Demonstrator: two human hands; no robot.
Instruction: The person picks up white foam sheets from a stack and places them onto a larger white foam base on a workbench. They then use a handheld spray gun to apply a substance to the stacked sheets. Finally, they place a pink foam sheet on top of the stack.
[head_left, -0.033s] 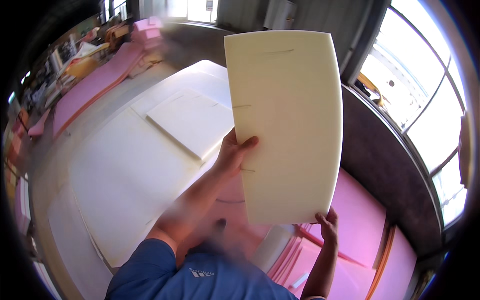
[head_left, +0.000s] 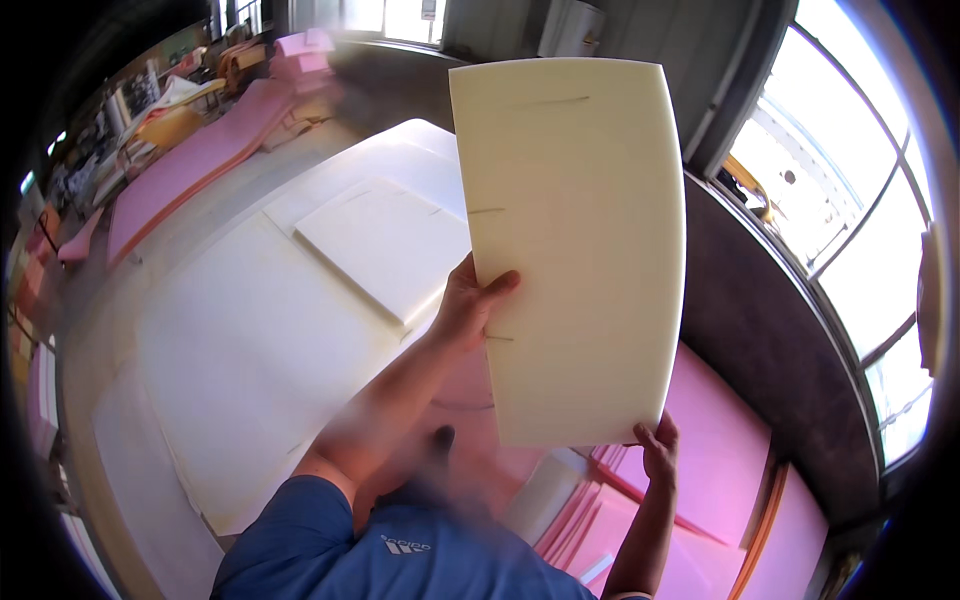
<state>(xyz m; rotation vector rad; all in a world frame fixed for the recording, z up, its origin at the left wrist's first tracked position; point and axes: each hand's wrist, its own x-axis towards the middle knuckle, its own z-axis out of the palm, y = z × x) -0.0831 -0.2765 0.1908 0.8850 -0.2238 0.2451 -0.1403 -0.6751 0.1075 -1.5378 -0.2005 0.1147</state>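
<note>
A pale cream foam sheet (head_left: 580, 250), tall and rectangular with short dark pencil-like marks on it, is held up in front of me. My left hand (head_left: 475, 300) grips its left edge, thumb lying across the front face and the other fingers hidden behind. At the lower right corner, my right hand (head_left: 657, 447) pinches the sheet, with its thumb in front. To the left, beyond my left forearm, a smaller white foam panel (head_left: 385, 245) lies on a wide stack of white sheets (head_left: 240, 340).
Pink foam boards (head_left: 720, 430) are stacked low on the right, beside a dark wall (head_left: 760, 310) under large windows (head_left: 830, 140). A long pink slab (head_left: 190, 165) stretches along the far left, near a pile of mixed scraps (head_left: 130, 120).
The background has shifted very slightly as my view turned. Both hands keep the same hold on the foam sheet.
</note>
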